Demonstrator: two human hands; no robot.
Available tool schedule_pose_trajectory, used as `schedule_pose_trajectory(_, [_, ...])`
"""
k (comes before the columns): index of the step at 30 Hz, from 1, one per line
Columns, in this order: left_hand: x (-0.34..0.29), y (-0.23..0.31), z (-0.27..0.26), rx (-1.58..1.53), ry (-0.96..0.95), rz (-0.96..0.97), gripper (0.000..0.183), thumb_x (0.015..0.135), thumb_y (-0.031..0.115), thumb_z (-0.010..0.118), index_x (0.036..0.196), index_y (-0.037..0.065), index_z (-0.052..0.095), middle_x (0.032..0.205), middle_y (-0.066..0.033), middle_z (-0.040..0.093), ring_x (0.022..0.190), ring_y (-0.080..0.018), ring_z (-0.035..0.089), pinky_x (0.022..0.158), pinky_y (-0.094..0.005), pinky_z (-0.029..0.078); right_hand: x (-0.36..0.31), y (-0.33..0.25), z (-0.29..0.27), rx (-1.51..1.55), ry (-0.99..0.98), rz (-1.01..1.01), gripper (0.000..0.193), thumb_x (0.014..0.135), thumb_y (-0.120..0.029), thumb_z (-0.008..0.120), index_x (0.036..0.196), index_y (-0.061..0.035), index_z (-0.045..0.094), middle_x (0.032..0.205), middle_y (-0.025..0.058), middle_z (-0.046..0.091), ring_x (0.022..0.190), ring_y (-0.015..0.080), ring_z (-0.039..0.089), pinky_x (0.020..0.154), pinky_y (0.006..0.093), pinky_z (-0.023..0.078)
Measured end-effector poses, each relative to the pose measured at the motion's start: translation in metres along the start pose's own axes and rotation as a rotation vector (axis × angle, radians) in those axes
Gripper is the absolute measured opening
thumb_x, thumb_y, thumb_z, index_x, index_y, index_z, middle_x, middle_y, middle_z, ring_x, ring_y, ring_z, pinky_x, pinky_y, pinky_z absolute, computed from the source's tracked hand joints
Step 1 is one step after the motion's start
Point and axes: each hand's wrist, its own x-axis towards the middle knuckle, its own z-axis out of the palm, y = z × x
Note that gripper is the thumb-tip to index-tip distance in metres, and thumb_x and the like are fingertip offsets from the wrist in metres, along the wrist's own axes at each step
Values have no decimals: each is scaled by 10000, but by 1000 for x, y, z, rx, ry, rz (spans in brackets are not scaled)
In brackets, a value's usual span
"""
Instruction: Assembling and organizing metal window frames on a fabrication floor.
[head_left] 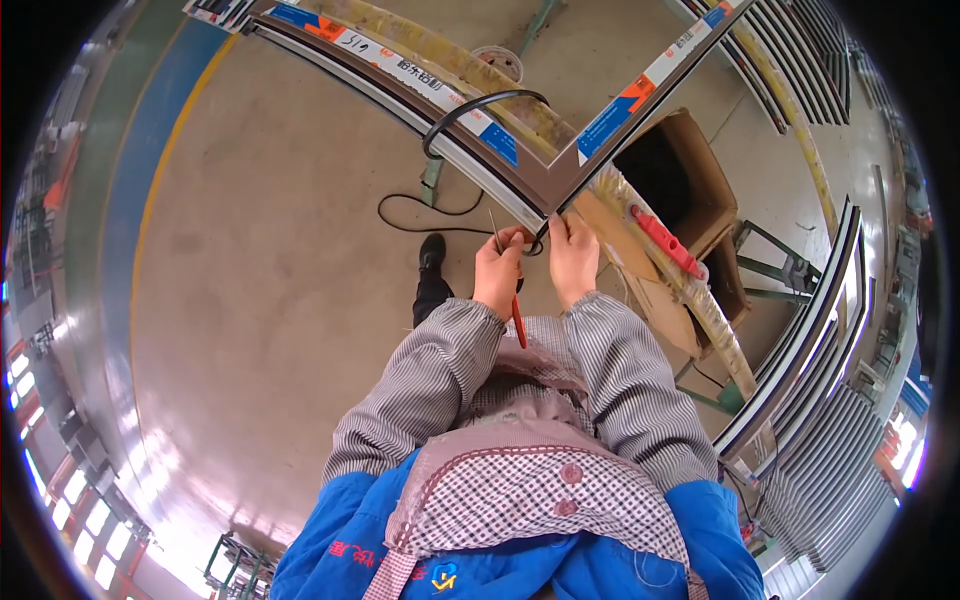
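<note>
Workshop, on a factory scale; you stand on its broad floor (270,260). Surface smooth, grey-brown, painted on your left with a blue band (143,170) and a yellow line (137,250). Upper right of you, long metal profiles (815,60) lie in close parallel rows; lower right, a ridged stack (835,475) of similar lengths. Before you, a brown frame corner (548,185) wearing printed film; near it, a yellowish beam (728,345) and an open cardboard box (718,200). Bright window panes (98,515) far lower left (the fisheye bends them badly). Your clothing agrees: striped sleeve covers (400,415), checked apron (540,490).
</note>
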Motion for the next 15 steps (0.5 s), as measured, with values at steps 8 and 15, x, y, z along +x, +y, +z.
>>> schedule_pose_trajectory(8, [1, -3, 23, 345, 65, 227, 184, 816, 175, 627, 861, 14, 552, 700, 2, 522, 587, -48, 408, 486, -224, 332, 13, 9, -5, 107, -74, 36, 237, 829, -208, 538, 735, 9, 537, 632, 190, 536, 608, 352, 531, 554, 392, 407])
schedule_pose_trajectory(15, [4, 2, 26, 109, 76, 80, 161, 816, 171, 613, 815, 29, 538, 694, 3, 539, 483, -53, 364, 426, -226, 271, 3, 27, -14, 441, -212, 192, 240, 864, -177, 514, 720, 14, 531, 587, 38, 501, 536, 103, 454, 488, 272, 362])
